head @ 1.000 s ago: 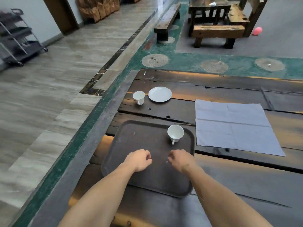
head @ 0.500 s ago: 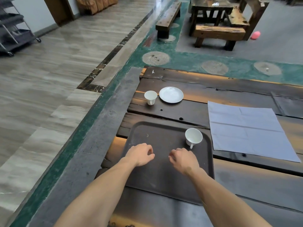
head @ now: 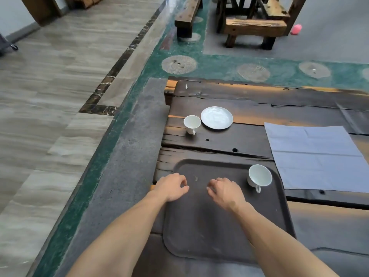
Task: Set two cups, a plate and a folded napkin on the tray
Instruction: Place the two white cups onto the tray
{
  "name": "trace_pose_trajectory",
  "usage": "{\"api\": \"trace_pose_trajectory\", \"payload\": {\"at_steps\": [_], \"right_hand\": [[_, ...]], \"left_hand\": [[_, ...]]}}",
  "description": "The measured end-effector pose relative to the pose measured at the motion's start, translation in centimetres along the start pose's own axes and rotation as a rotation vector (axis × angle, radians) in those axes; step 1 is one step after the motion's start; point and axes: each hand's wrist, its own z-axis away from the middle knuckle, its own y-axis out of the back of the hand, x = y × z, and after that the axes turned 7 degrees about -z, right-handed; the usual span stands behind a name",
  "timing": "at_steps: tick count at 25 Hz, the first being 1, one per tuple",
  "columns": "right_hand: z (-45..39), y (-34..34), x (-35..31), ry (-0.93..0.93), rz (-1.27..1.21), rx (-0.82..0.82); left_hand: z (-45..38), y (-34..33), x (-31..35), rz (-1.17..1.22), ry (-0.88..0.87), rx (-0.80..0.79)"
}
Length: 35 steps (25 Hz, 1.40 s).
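Note:
A dark brown tray [head: 201, 232] lies on the dark wooden table in front of me. One white cup [head: 259, 175] stands in the tray's far right corner, handle toward me. A second white cup [head: 192, 123] and a white plate [head: 216, 117] sit on the table beyond the tray. A pale blue napkin [head: 317, 156] lies spread flat to the right. My left hand [head: 172, 186] and my right hand [head: 224, 191] hover over the tray, fingers loosely curled, holding nothing.
The table's left edge [head: 159, 156] drops to a grey stone strip and green floor border. Wooden benches [head: 255, 27] stand far behind the table. A pink ball [head: 296, 29] lies on the floor at the back right.
The view has swung left, so the table and tray sit further right in frame. Both hands stay over the tray, holding nothing.

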Motion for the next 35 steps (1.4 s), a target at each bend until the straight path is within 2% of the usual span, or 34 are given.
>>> {"api": "trace_pose_trajectory", "payload": {"at_steps": [18,25,30,35], "right_hand": [[-18.2,2.1,4.0,-0.020,-0.102,0.029],[-25.0,2.9,5.7,-0.034,-0.164,0.079],[-28.8,3.0,5.8,-0.023,-0.189,0.097],[-31.3,3.0,5.7,0.002,-0.241,0.111]], "left_hand": [[-16.3,5.0,-5.6,-0.030,0.022,0.018],[-22.9,5.7,-7.5,-0.063,0.041,0.125],[-25.9,6.0,-7.8,-0.017,0.039,0.214],[-28.2,6.0,-7.2,0.146,0.036,0.246]]}}
